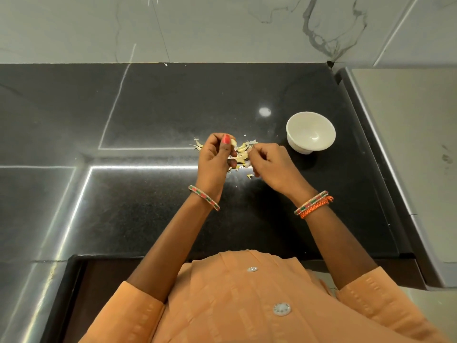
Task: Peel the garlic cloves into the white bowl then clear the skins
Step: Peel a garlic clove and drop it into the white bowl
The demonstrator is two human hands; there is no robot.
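Observation:
My left hand (214, 159) holds a pale garlic clove (233, 142) between thumb and fingers, above the black counter. Close beside it, my right hand (270, 164) pinches a thin piece of garlic skin (250, 150) at its fingertips. Under and between the two hands lies a small heap of garlic skins and cloves (241, 155), partly hidden by the fingers. The white bowl (310, 131) stands upright to the right of the hands; no clove shows inside it.
The black granite counter (153, 115) stretches left and toward me, with a marble wall (197, 28) behind it. A grey raised surface (410, 134) borders the counter on the right. Loose skin flakes (251, 176) lie below the hands.

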